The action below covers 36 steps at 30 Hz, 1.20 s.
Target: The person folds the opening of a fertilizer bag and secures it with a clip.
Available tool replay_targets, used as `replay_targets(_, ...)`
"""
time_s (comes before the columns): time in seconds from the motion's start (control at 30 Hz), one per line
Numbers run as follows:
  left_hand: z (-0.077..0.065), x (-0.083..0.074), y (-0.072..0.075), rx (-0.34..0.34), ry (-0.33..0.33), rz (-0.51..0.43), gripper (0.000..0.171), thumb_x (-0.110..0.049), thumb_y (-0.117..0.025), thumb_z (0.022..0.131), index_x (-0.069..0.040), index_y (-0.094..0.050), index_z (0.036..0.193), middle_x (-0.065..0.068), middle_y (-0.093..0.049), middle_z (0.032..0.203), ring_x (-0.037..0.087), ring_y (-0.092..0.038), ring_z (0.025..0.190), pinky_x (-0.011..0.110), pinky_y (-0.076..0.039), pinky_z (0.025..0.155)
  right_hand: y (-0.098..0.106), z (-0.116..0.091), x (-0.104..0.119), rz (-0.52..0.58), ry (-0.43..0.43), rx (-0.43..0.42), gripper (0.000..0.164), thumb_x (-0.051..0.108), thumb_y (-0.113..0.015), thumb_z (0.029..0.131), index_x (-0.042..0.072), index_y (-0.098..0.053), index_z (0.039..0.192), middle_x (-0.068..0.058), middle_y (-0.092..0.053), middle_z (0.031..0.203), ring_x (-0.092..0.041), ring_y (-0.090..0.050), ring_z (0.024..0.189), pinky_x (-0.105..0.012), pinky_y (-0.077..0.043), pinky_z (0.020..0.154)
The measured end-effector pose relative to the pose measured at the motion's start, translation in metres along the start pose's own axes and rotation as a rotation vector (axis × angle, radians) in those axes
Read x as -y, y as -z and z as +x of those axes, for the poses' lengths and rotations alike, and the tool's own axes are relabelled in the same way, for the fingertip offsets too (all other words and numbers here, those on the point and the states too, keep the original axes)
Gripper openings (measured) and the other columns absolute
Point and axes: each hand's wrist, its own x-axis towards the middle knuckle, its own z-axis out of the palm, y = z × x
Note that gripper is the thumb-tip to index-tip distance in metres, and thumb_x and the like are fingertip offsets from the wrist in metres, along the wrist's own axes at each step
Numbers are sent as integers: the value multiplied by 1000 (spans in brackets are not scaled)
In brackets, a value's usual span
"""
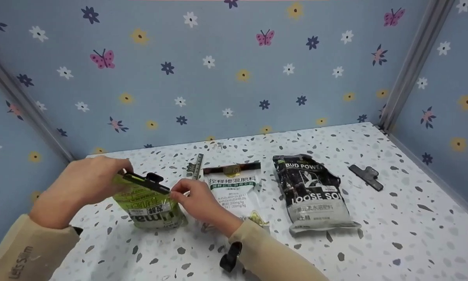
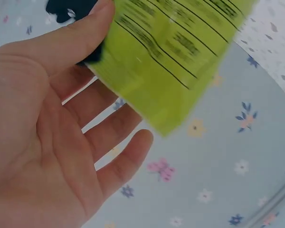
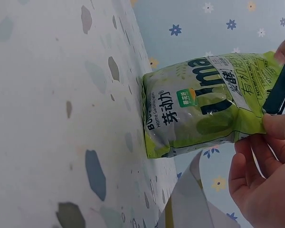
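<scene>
Green bag [image 1: 152,212]: is being held upright at the left of the speckled table [image 1: 398,242], its base being borne by the tabletop.
Black clip [image 1: 146,182]: is being carried along the bag's top edge.
Left hand [image 1: 89,181]: one top corner is being grasped between thumb and fingers, beside the clip's end.
Right hand [image 1: 197,201]: the opposite top corner is being pinched by thumb and forefinger.
White bag [image 1: 232,191]: is being partly hidden by the right arm.
Black-and-gray bag [image 1: 312,195]: is being seen lying farther right.
Loose clips: the white bag is being flanked by one [image 1: 197,168], the black-and-gray bag by another [image 1: 366,176].
Flowered wall [image 1: 218,47]: the table is being backed by it.
</scene>
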Motion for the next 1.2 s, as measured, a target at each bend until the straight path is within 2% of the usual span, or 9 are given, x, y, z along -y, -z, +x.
replay_targets(0.1,-5,19,-1,17,35,-77,29,-27,-80,85,-15,-70,109,5,-71,100,32,-65,89,57,-50,67,0,0,2,-11,6,3,6,18,-66,98,17,-70,94,14,-66,86,-3,-60,83,-24,-50,77)
replay_targets(0.2,-9,36,-7,-10,40,-176,30,-31,-77,88,-15,-70,112,7,-71,104,33,-66,93,56,-50,71,0,0,3,-11,4,0,5,17,-66,97,17,-71,94,14,-66,86,-2,-60,83,-24,-49,78)
replay_targets(0.33,-14,51,-24,-94,56,-347,30,-31,-75,90,-11,-71,113,8,-70,106,33,-65,95,49,-51,72,0,1,3,-9,-14,-10,4,18,-67,97,17,-71,95,15,-66,87,-3,-60,84,-24,-49,80)
replay_targets(0.47,-15,61,-45,-131,124,-542,40,-36,-71,94,-8,-67,122,11,-67,112,32,-64,99,40,-50,71,-1,1,1,-10,-28,-19,5,18,-66,98,17,-70,98,14,-65,89,-3,-60,86,-25,-49,81)
replay_targets(0.57,-13,65,-61,-108,171,-677,50,-40,-64,98,-4,-59,131,16,-66,118,34,-62,107,45,-51,81,-1,2,0,2,-40,-23,4,18,-65,98,17,-69,99,14,-65,90,-3,-60,87,-24,-50,82)
replay_targets(0.73,-10,65,-86,13,191,-860,63,-43,-57,101,5,-45,141,24,-56,135,41,-53,123,58,-42,100,-3,2,-1,24,-59,-21,4,16,-65,98,19,-68,98,12,-65,91,-3,-61,87,-23,-50,81)
replay_targets(0.8,-7,62,-95,52,199,-903,69,-43,-59,100,6,-40,144,26,-53,138,42,-52,125,57,-41,102,-3,2,-1,24,-62,-24,5,15,-65,98,19,-68,98,12,-64,91,-4,-61,87,-24,-50,81)
replay_targets(0.9,-3,58,-106,63,203,-948,74,-43,-62,98,6,-35,147,26,-52,138,42,-51,126,55,-42,101,-2,2,-2,17,-69,-28,5,16,-65,97,20,-68,99,12,-64,91,-5,-60,87,-24,-51,80)
replay_targets(1.2,3,53,-119,1,205,-948,77,-43,-65,96,3,-33,150,25,-52,137,43,-49,127,56,-43,100,1,3,-4,-38,-107,-24,15,14,-65,97,17,-67,112,10,-64,98,-5,-58,93,-26,-49,81)
